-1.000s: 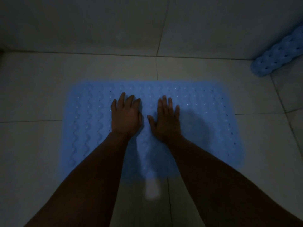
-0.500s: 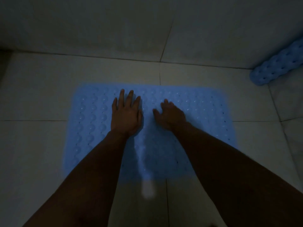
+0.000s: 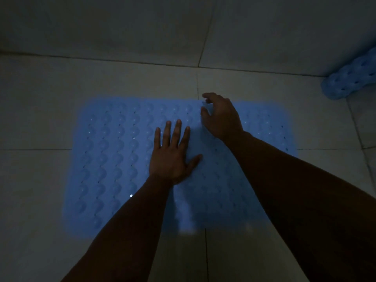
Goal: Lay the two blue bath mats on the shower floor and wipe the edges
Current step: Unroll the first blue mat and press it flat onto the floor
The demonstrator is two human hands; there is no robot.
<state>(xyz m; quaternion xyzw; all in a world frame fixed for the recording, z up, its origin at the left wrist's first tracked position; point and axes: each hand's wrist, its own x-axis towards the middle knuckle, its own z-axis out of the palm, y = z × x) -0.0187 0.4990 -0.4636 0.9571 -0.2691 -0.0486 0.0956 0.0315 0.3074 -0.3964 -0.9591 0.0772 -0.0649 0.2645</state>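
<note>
Flat bath mat: light blue, surface patterned with rows of raised rounded bumps in wavy columns, small dark holes between them, a few tiny white glints. Pattern reads clearly on the left half, washes out toward the near middle where a pale whitish patch sits. Rolled bath mat, far right: same light blue, dimpled with dark oval holes. Floor tiles: pale grey-beige, plain, thin dark grout lines. Wall tiles, far: darker grey, plain, one dark vertical joint. Dim light, everything tinted bluish-grey.
</note>
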